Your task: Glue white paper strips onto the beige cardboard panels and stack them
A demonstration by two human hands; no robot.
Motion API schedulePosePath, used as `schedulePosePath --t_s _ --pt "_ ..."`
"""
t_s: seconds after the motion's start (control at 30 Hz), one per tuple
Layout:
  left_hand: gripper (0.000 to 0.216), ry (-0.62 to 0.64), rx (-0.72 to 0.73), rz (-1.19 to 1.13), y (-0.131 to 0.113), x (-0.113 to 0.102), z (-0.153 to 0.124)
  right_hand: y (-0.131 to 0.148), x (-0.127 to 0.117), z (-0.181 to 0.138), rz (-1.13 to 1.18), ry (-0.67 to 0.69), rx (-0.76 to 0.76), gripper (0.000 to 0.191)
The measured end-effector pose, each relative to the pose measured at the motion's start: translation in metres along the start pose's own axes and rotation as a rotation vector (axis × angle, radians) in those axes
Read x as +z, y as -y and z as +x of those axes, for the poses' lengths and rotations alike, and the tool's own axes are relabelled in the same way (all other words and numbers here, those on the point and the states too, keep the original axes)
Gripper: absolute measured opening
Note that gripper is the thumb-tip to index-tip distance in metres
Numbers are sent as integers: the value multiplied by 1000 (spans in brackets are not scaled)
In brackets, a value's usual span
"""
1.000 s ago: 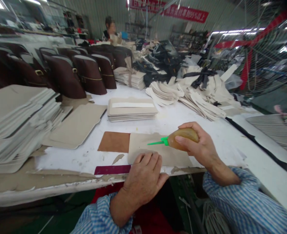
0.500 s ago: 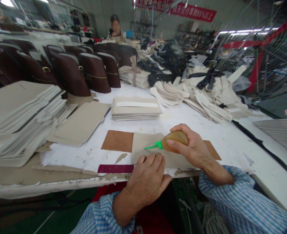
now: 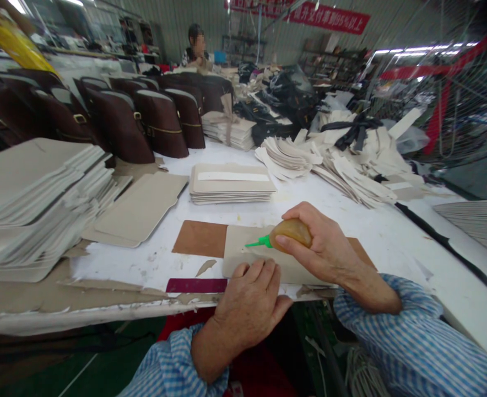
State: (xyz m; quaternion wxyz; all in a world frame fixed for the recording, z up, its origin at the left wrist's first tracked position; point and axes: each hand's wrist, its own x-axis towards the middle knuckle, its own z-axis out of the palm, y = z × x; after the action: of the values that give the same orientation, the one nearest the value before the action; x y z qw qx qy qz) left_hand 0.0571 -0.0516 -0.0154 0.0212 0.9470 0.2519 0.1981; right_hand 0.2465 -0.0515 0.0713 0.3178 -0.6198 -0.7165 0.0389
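My right hand (image 3: 322, 245) is wrapped round an amber squeeze glue bottle (image 3: 293, 232) with a green nozzle. The nozzle tip points left, just over a flat beige panel (image 3: 235, 259) at the table's near edge; a small spot shows below the tip. My left hand (image 3: 252, 303) lies palm down with its fingers stretched over the panel's front edge. Brown pieces (image 3: 200, 239) show at the panel's left and right sides, the right one partly behind my wrist. A dark magenta strip (image 3: 196, 285) lies left of my left hand.
Beyond the panel is a stack of beige panels (image 3: 231, 190) topped by a white strip. Taller stacks (image 3: 32, 193) stand left, with dark brown bags (image 3: 161, 121) behind. Cut strips (image 3: 346, 171) heap at the right. A person (image 3: 196, 49) is at the back.
My right hand and the glue bottle have shifted slightly left and up, leaving a small spot on the panel. My left hand has stayed put. Something yellow with a hand appears at top left.
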Motion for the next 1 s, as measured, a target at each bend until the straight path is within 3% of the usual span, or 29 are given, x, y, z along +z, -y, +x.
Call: schedulePosePath --t_s 0.17,0.6,0.73,0.83,0.93,1.0 --pt "45 -14 5 9 0 1 0 0 -4 -4 9 39 47 22" --pt "45 -40 7 18 0 1 -1 -8 2 -14 215 -23 280 30" --pt "46 -19 -2 10 0 1 -2 -30 12 -26 442 -213 472 40" --pt "46 -7 -1 14 1 1 -2 -56 13 -35 771 -421 603 41" --pt "47 -26 5 17 2 2 -2 -87 -1 -43 1101 -577 717 33" --pt "47 -54 12 27 2 3 -2 -109 -18 -49 1201 -649 755 33"
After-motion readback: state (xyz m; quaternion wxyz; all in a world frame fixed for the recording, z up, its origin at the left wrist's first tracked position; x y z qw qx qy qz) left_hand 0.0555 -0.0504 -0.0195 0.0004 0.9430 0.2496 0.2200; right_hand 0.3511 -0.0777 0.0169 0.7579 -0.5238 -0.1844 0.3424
